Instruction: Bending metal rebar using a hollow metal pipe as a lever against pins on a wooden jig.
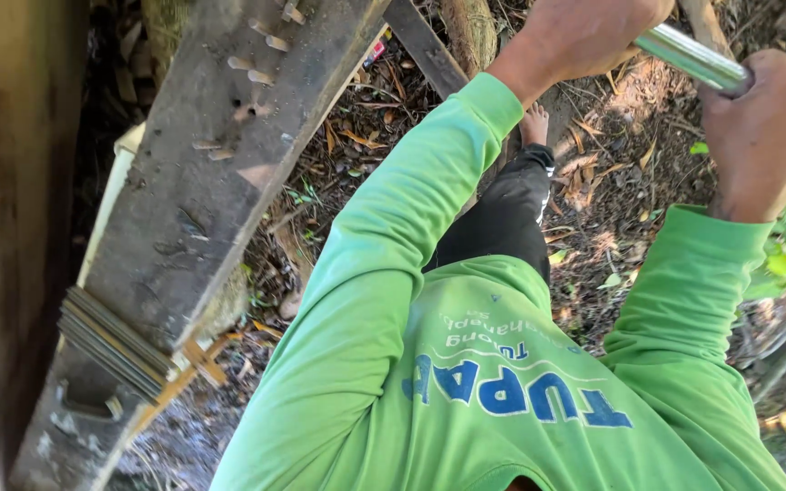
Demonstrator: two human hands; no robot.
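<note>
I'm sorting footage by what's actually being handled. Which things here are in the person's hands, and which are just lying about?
In hand:
- shiny metal pipe, gripped by left hand and right hand

Lying about:
- weathered plank with pegs sticking out, leaning at left
- bundle of thin rods across its lower end
- dry leaves on the ground

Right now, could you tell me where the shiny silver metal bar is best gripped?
Probably the bare stretch of the shiny silver metal bar between the left hand and right hand, coming from above: it is a smooth round rod slanting down to the right, both ends already covered.
</note>
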